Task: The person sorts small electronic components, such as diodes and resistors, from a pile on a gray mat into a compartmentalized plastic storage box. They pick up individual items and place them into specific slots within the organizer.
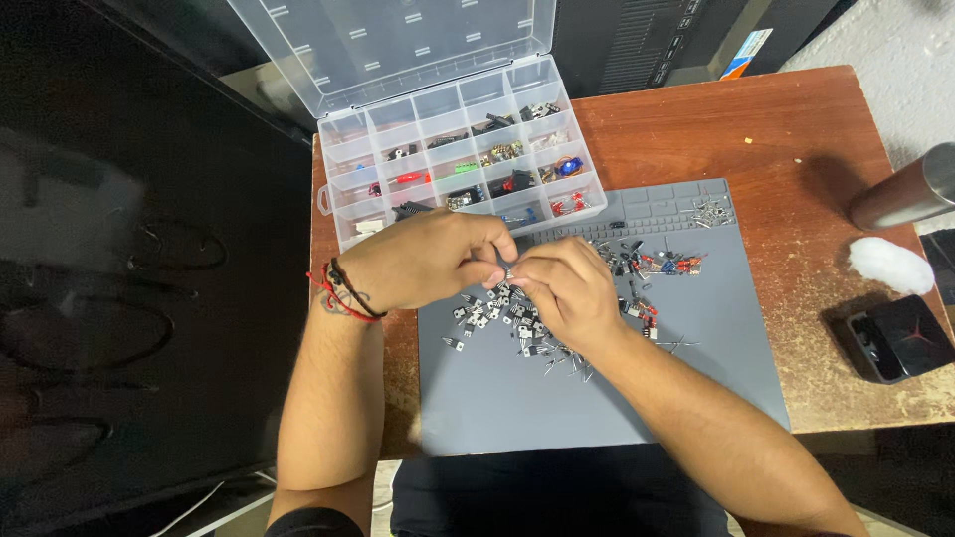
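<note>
Both hands meet over the grey mat's [597,398] far left corner: the left hand [423,261] and right hand [567,290] pinch one small dark part [506,269] between their fingertips (too tiny to tell its kind). Just beneath them lies a pile of small parts [497,318]. The open clear box [463,149] sits at the wooden table's [796,129] far left corner, touching the mat's edge.

Left hand [423,261] and right hand [567,288] meeting fingertip to fingertip, forearms converging
</note>
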